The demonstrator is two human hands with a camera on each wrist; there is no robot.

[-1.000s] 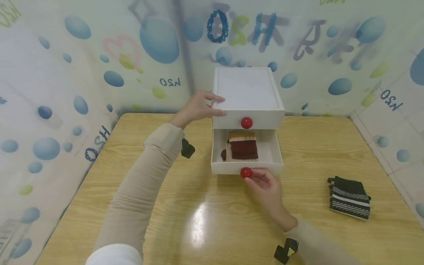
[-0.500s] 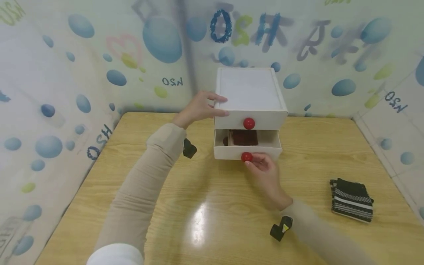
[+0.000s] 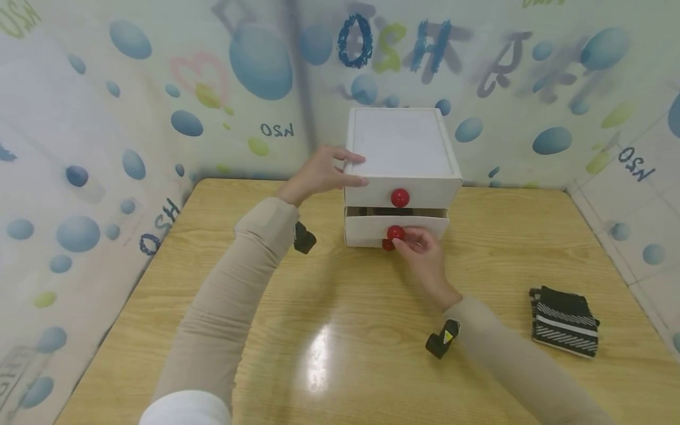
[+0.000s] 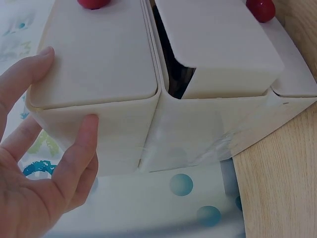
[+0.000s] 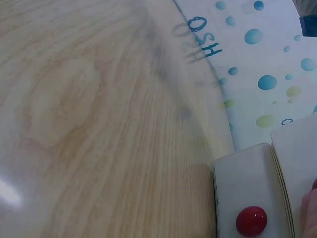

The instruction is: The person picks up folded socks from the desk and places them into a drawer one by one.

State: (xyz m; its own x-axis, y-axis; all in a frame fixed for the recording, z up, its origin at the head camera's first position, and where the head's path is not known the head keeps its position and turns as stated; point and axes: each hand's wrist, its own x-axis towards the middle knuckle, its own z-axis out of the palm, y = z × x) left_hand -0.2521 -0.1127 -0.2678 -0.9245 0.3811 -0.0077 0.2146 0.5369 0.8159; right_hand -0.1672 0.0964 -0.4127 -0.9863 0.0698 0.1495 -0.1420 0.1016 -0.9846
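A wood-grain table (image 3: 276, 330), bubble-patterned wall (image 3: 319, 94) behind, bears a white drawer unit (image 3: 401, 141); the right hand (image 3: 425, 262) pinches the red knob (image 3: 395, 231) of its ajar lower drawer (image 3: 366, 230), the left hand (image 3: 321, 171) resting spread on the upper corner. Only the head view shows folded striped cloth (image 3: 565, 321).

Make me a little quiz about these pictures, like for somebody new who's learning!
1. Which hand holds the red knob of the partly open drawer?
2. True or false: the folded striped fabric lies on the table, to the right of the white drawer unit.
3. What does the left hand touch? a) the wall b) the white drawer unit c) the folded striped fabric

Key: 1. the right hand; 2. true; 3. b
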